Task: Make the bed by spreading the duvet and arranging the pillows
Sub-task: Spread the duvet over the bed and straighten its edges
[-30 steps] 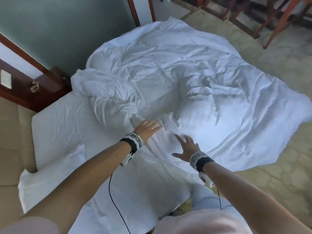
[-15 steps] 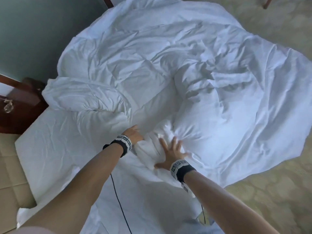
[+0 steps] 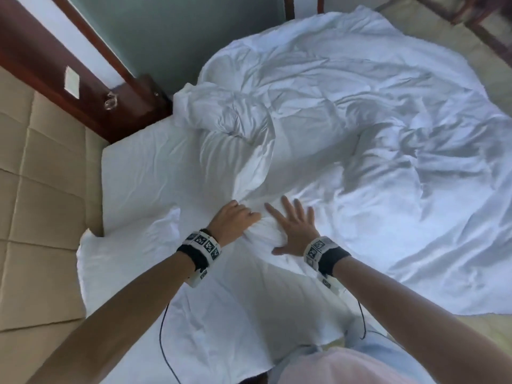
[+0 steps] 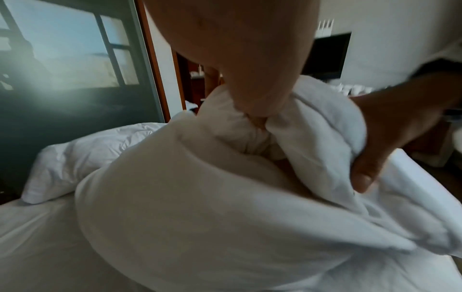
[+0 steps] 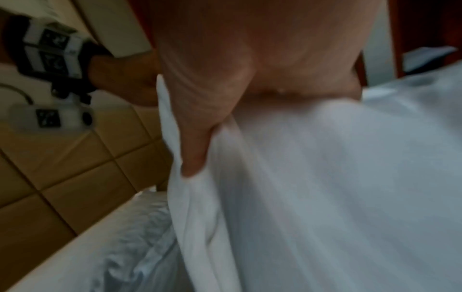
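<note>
A crumpled white duvet [image 3: 346, 128] covers most of the bed, and its right side hangs down to the floor. My left hand [image 3: 235, 220] grips a bunched fold of the duvet [image 4: 250, 126] near the bed's middle, fingers curled into the cloth. Just to its right, my right hand [image 3: 296, 228] lies on the same fold with fingers straight and spread; its thumb [image 4: 362, 177] presses against the fold's side. A flat white pillow [image 3: 124, 261] lies at the head of the bed, left of my left wrist. The bare sheet [image 3: 155, 173] shows beyond it.
A beige padded headboard [image 3: 41, 189] runs along the left. A dark wooden stand [image 3: 130, 106] sits at the bed's far left corner, against a frosted glass wall [image 3: 171, 37]. Wooden chair legs [image 3: 482, 26] stand at the top right. Beige floor [image 3: 493, 339] shows on the right.
My left hand went from flat on the duvet to curled round a fold. My right hand moved left, close beside it, fingers still spread. The head view swung about.
</note>
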Demonstrator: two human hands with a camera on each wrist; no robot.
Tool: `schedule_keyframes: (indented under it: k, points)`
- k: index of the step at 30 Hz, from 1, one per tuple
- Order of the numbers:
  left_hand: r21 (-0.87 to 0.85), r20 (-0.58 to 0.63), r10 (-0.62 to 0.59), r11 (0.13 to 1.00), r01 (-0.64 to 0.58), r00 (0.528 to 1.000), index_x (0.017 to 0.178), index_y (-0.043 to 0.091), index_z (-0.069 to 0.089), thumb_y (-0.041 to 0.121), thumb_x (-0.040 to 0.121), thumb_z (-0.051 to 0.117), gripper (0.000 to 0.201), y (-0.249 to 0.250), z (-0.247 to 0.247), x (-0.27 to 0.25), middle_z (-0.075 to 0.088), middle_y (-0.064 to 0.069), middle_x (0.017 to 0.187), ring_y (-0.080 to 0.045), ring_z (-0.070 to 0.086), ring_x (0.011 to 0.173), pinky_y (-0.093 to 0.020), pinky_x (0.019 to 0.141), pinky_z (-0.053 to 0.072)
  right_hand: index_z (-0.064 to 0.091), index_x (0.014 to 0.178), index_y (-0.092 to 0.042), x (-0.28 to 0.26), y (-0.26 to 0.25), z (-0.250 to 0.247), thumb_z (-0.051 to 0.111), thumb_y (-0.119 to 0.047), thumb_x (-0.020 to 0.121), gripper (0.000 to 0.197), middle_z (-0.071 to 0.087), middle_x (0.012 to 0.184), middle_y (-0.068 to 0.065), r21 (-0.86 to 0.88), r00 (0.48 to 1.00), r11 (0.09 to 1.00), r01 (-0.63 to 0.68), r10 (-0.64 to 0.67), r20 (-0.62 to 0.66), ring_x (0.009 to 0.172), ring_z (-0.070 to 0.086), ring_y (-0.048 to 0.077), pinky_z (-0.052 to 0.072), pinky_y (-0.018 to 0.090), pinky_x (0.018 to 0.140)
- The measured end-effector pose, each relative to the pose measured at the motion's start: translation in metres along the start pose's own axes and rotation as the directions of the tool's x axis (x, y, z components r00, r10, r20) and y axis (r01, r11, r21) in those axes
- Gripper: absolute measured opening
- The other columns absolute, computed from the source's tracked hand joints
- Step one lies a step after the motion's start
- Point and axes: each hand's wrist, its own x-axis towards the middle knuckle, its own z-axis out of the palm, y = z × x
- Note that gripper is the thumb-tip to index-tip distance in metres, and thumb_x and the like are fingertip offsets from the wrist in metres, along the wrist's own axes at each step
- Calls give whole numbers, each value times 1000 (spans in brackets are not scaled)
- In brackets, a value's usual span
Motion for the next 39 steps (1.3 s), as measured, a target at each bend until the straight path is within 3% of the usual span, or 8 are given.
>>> schedule_keyframes:
  k: [9, 15, 22, 25, 29, 34, 37, 39]
  points:
    - [-195, 166, -55, 977, 88, 985, 91, 22, 65, 6, 70, 74, 29, 171, 56, -178, 59, 4, 62, -17, 58, 59, -29, 61, 46, 20, 151, -58, -92, -75, 62, 78, -45, 78, 94, 33, 154, 1, -300, 869, 946, 125, 41, 494, 138, 39, 40, 25, 67, 113]
    - [-344, 346, 96, 938, 31, 933, 148, 19, 42, -11, 86, 57, 71, 174, 91, -189, 55, -8, 141, -29, 51, 126, -45, 103, 41, 29, 157, -36, -133, -40, 94, 85, -33, 81, 95, 31, 159, 2, -271, 676, 962, 10, 193, 711, 145, 39, 33, 44, 49, 109]
    - [-38, 307, 47, 999, -37, 951, 145, 16, 49, -6, 78, 70, 74, 30, 73, -103, 48, -7, 148, -27, 51, 129, -40, 109, 40, 11, 159, -43, -91, -25, 94, 56, -74, 87, 91, 6, 170, 2, -18, 912, 976, -215, 208, 354, 155, 12, 31, 24, 62, 119]
    - [103, 415, 119, 979, -176, 902, 116, 23, 71, 8, 62, 81, 57, -23, 93, -50, 68, -2, 125, -21, 66, 108, -36, 92, 52, 0, 159, -47, -49, -34, 90, 54, -77, 84, 97, -8, 171, 4, 17, 948, 984, -177, 166, 273, 157, -6, 33, 10, 67, 121]
    - [297, 597, 189, 851, -434, 779, 147, 25, 45, 22, 95, 60, 54, -52, 105, 20, 40, -4, 157, -26, 40, 143, -44, 118, 32, -4, 158, -51, 9, -38, 96, 51, -90, 73, 108, -20, 169, 2, -37, 941, 994, -102, 108, 322, 152, -24, 39, -11, 76, 112]
    - [376, 737, 93, 767, -521, 669, 140, 32, 59, 32, 99, 59, 41, -85, 157, 74, 61, 5, 139, -21, 51, 135, -39, 123, 22, -2, 156, -56, 32, 6, 124, 56, -90, 68, 110, -7, 171, -4, -157, 870, 964, -212, 260, 420, 151, -24, 43, -21, 81, 101]
    - [275, 869, 111, 702, -657, 481, 149, 12, 44, 49, 104, 44, 58, -96, 170, 73, 55, -1, 144, -27, 36, 146, -43, 125, 13, -4, 155, -57, 30, 43, 132, 56, -91, 68, 112, -6, 171, -4, -194, 807, 943, -272, 333, 488, 153, -19, 42, -20, 79, 102]
    - [185, 921, -16, 898, -400, 389, 121, 21, 67, 25, 101, 56, 23, -98, 159, 56, 67, 4, 124, -23, 52, 130, -52, 125, 4, -5, 156, -56, 31, 58, 132, 59, -89, 68, 113, -7, 171, -3, -201, 776, 930, -309, 368, 512, 153, -18, 42, -18, 77, 106]
